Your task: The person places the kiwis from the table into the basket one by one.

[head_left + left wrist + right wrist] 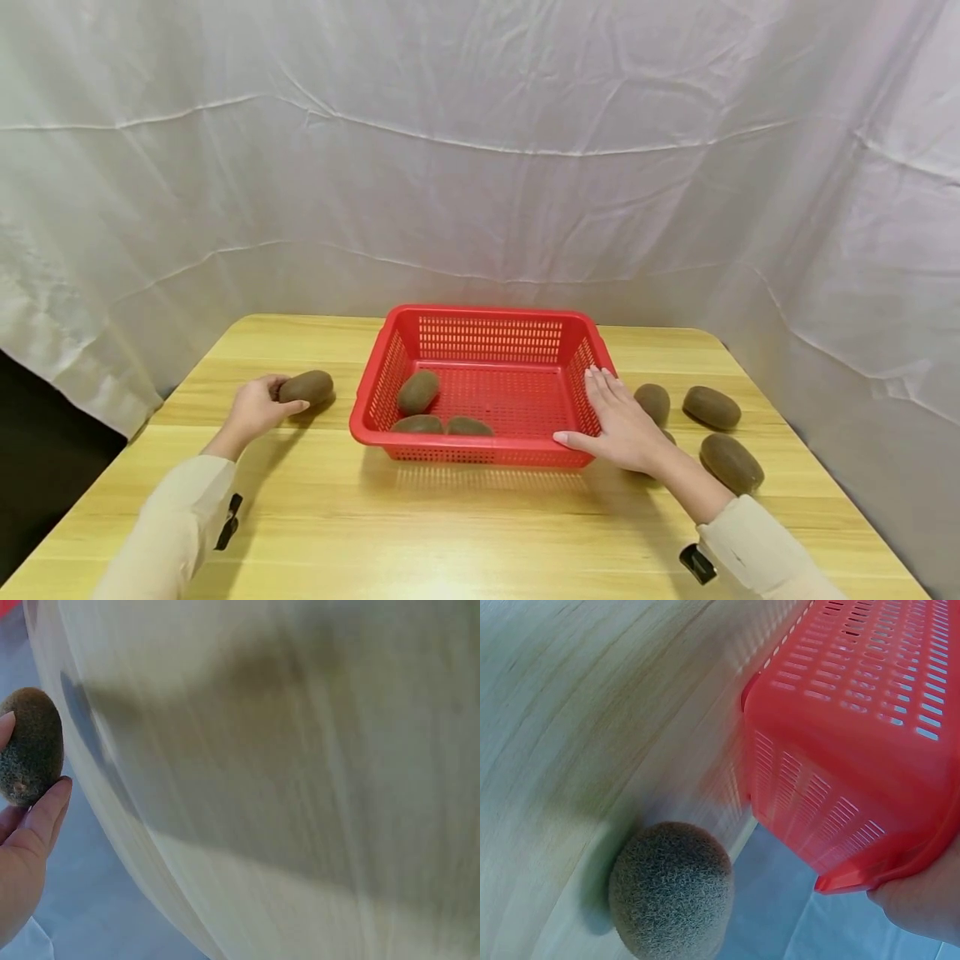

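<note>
Head camera facing forward and down, wrist cameras close, table (450,533) shared

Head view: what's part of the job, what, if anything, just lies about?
Likely job:
left hand, one kiwi it holds
right hand, touching the red basket
three kiwis inside
loose kiwis at right

Only setting:
table
white curtain
</note>
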Available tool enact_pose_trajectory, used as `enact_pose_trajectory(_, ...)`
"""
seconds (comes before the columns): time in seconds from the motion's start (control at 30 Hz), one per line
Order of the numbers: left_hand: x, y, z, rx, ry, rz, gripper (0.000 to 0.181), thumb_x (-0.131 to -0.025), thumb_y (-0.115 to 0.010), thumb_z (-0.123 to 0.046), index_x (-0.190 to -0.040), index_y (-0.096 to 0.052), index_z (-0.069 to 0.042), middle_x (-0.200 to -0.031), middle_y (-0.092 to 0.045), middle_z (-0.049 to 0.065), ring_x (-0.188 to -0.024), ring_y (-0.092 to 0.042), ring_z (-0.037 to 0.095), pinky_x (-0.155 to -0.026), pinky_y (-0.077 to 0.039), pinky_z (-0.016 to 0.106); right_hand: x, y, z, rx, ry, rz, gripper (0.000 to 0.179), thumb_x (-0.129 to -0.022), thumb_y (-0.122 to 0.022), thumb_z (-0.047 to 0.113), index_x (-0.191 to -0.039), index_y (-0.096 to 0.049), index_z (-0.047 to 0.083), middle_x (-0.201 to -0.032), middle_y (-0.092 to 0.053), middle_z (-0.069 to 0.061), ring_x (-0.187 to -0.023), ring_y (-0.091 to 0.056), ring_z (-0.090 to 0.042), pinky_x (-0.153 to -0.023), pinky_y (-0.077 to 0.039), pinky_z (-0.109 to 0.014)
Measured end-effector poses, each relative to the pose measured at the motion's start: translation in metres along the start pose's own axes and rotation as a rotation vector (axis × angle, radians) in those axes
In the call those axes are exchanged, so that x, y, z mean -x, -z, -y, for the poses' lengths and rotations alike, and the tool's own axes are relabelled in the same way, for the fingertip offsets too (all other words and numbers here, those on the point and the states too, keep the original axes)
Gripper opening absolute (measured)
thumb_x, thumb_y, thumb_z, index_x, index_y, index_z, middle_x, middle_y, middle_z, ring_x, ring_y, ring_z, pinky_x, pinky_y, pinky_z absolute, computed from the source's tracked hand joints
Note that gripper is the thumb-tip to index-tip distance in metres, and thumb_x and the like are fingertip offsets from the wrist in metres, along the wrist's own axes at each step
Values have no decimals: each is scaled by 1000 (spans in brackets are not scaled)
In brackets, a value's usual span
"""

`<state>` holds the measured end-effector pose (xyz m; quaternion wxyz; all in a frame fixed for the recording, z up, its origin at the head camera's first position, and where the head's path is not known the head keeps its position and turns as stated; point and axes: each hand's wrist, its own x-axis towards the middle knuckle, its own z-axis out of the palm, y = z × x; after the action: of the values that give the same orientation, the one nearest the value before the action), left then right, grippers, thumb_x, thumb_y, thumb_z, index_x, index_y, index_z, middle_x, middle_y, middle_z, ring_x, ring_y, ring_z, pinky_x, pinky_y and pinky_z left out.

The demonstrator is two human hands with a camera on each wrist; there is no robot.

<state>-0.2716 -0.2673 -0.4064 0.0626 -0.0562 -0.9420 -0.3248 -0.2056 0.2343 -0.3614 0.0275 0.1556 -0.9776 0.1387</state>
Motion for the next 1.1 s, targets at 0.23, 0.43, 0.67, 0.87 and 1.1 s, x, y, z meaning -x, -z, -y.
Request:
enact_pose_trajectory(0.23, 5, -4, -8, 56, 0, -14, 50, -80, -71, -17, -114, -54, 15, -105, -62, 32, -95, -62, 39, -67, -52, 24, 0, 0, 1, 3, -2, 3, 104, -80, -55, 63, -144, -17, -9, -152, -16, -27, -140, -14, -43, -113, -16, -56)
enact_pose_trajectory(0.43, 6, -1, -14, 74, -2, -20, 55, -82, -69, -21, -120, -51, 14, -112, -59, 33, -101, -59, 42, -74, -54, 37, 0, 0, 1, 3, -3, 3, 103, -80, -55, 63, -144, -18, -10, -151, -16, -27, -140, -14, -44, -113, -16, -56)
enact_pose_trajectory(0.67, 5, 4, -21, 116, 2, -12, 59, -84, -68, -23, -125, -48, 14, -116, -57, 34, -105, -58, 42, -73, -55, 31, 0, 0, 0, 1, -3, 5, 104, -80, -54, 64, -144, -18, -10, -151, -16, -28, -140, -14, -45, -112, -17, -57)
enact_pose_trajectory(0.87, 4, 11, -28, 125, -15, -24, 58, -84, -68, -23, -124, -48, 15, -115, -57, 34, -104, -59, 42, -72, -55, 30, 0, -1, -1, -1, -8, 5, 104, -80, -54, 64, -144, -17, -9, -152, -16, -27, -140, -14, -45, -112, -17, -57)
enact_pose_trajectory(1.1, 4, 23, -37, 127, -31, -28, 58, -85, -67, -24, -125, -48, 14, -118, -55, 34, -105, -58, 42, -70, -54, 22, 0, -1, -1, -1, -5, -3, 104, -80, -55, 64, -144, -18, -9, -152, -16, -27, -140, -14, -44, -112, -17, -57)
